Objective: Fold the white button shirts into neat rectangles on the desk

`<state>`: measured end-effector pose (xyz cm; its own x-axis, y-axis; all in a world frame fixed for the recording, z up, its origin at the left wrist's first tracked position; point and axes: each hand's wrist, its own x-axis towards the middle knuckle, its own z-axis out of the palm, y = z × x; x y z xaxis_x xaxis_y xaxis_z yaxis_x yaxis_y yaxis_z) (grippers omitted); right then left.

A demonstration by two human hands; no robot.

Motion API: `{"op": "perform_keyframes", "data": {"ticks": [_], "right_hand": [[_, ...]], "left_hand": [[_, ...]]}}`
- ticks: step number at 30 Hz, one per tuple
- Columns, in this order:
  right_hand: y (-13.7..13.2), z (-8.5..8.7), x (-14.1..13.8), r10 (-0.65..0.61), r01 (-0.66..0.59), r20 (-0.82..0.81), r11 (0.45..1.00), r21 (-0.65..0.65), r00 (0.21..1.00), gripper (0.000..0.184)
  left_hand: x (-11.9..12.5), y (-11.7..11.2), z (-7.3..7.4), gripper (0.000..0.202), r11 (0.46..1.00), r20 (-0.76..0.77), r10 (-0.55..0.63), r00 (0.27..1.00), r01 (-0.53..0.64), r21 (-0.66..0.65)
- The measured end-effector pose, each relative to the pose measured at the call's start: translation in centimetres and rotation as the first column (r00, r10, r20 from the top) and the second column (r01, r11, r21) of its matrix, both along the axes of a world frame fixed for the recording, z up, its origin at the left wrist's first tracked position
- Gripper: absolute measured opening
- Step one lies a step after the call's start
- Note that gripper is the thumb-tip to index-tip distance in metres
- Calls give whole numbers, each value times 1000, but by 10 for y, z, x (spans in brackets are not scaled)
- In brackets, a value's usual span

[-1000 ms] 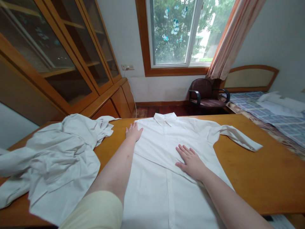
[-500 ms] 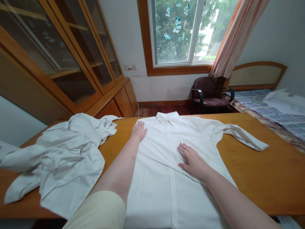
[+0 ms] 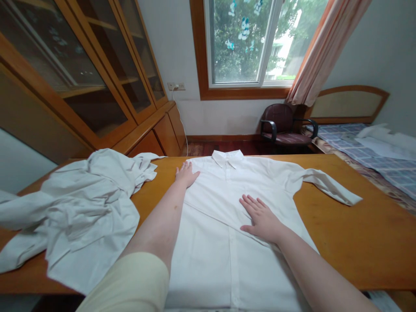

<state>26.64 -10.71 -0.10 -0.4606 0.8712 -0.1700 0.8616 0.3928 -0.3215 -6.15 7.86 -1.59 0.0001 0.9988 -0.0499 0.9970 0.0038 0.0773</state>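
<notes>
Left hand (image 3: 187,174) lies farther forward than right hand (image 3: 261,219), both flat, seemingly palm-down.

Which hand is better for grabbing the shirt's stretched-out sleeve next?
Probably the right hand: it's open over the middle of the white shirt, nearer that sleeve. The left hand is by the opposite shoulder, farther away.

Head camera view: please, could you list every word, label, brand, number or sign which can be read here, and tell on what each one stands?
None: no text can be read.
Spread white shirt and crumpled white garment: no readable label or brand.
Window stickers: figures only, no readable words.
Wall socket: too small to read any marking.
Pale item at the lower right: too little shows to tell.
</notes>
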Motion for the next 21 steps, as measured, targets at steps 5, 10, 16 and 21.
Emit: {"op": "perform_keyframes", "data": {"ticks": [5,10,16,21], "right_hand": [[1,0,1,13,-13,-3,1000,-11,1000,96],[1,1,0,-5,5,4,1000,-9,1000,99],[0,0,-2,10,-10,30,1000,6,1000,102],[0,0,-1,7,-7,38,1000,7,999,100]], "left_hand": [[-6,-4,0,75,998,-17,-61,998,61,8],[-4,-5,5,73,999,-38,-41,998,42,10],[41,-29,9,59,980,-115,-4,993,26,195],[56,-63,-3,65,982,-11,-181,983,181,44]]}}
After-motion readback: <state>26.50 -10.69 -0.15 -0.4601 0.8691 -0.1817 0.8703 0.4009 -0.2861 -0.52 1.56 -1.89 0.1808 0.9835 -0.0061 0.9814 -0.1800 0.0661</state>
